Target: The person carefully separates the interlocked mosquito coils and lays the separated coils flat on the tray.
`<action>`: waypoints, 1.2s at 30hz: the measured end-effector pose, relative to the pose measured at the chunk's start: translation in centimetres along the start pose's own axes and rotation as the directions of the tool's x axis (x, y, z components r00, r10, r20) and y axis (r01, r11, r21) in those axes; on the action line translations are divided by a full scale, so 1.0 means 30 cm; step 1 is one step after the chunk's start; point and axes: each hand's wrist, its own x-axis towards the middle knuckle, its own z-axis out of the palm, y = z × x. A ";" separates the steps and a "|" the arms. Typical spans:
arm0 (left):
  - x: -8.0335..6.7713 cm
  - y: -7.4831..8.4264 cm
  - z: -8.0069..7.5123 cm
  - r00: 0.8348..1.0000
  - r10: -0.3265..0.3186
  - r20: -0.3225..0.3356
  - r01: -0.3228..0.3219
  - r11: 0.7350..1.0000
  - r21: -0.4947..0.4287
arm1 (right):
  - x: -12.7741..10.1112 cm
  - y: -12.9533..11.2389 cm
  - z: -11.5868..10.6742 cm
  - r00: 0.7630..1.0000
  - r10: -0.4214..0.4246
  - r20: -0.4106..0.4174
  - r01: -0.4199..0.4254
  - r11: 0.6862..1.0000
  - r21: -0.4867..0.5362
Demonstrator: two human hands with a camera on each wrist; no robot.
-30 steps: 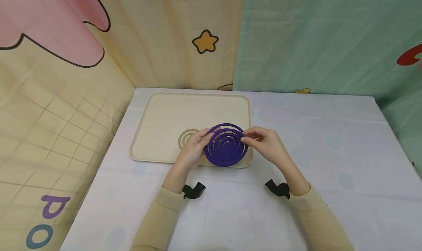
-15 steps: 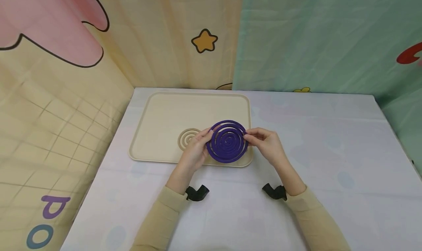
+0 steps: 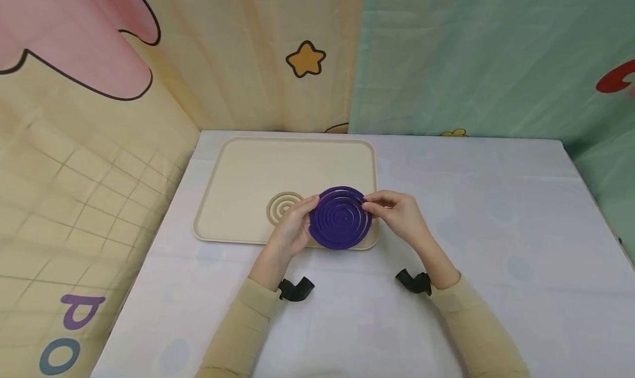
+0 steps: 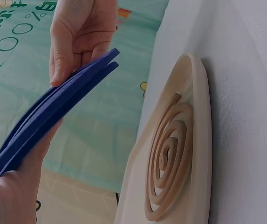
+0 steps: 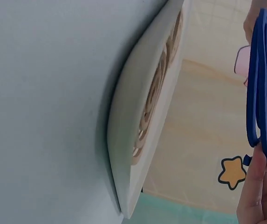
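Observation:
Both hands hold a purple-blue mosquito coil over the near right part of a beige tray. From the side, in the left wrist view, the purple-blue coil appears as two stacked layers with a narrow gap. My left hand grips its left edge, thumb on top. At the upper right rim, my right hand pinches the coil between thumb and fingers. A beige mosquito coil lies on the tray beside my left hand, partly covered by it. The right wrist view shows beige spiral pieces on the tray.
A white table cover spreads under the tray. Black bent pieces are attached at both wrists. Patterned cloth hangs behind the table and along its left side, with an orange star printed on it.
The purple-blue coil rose slightly and turned its face toward the head camera, then sank and tilted back, so its gaps look narrower. Both hands keep their hold.

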 end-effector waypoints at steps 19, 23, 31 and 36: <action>0.005 -0.004 -0.018 0.989 -0.108 0.099 0.109 0.994 -0.013 | 0.050 -0.076 -0.057 0.956 -0.148 0.254 0.212 0.945 -0.248; 0.007 -0.008 -0.020 0.989 -0.108 0.100 0.109 0.994 -0.005 | 0.057 -0.079 -0.056 0.950 -0.120 0.289 0.197 0.947 -0.254; 0.015 -0.018 -0.024 0.989 -0.120 0.084 0.119 0.993 0.015 | 0.067 -0.089 -0.056 0.937 -0.137 0.322 0.228 0.938 -0.262; 0.017 -0.019 -0.024 0.990 -0.124 0.063 0.121 0.992 0.037 | 0.078 -0.095 -0.057 0.931 -0.146 0.334 0.242 0.933 -0.266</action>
